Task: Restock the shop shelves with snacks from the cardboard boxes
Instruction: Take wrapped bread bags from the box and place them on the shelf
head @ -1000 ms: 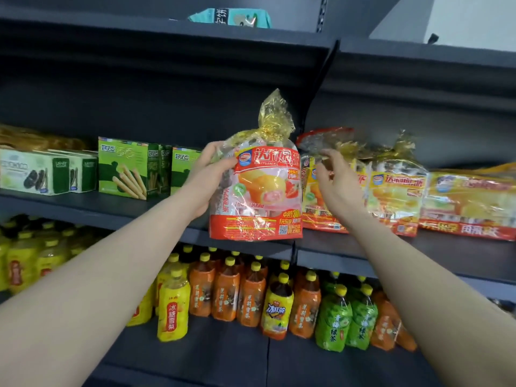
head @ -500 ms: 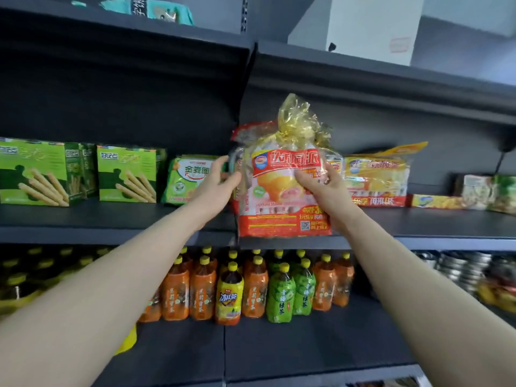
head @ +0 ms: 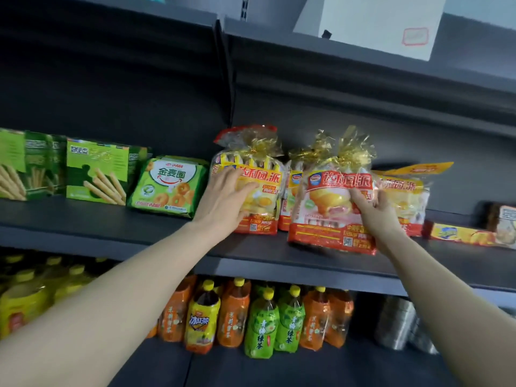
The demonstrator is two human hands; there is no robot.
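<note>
head view: the right hand (head: 374,210) has its fingers curled on the right side of the red pie bag (head: 326,219), which tilts at the front of the middle shelf (head: 111,230). the left hand (head: 223,202) presses straight, open fingers flat against the yellow pie bag (head: 259,202) standing just beside it.

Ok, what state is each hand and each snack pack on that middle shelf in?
left hand, fingers straight, pressing the yellow pie bag.
yellow pie bag, upright on the shelf.
right hand, gripping the red pie bag.
red pie bag, tilted, tied shut.
green biscuit pack, leaning back.
green stick-biscuit box, upright.
</note>
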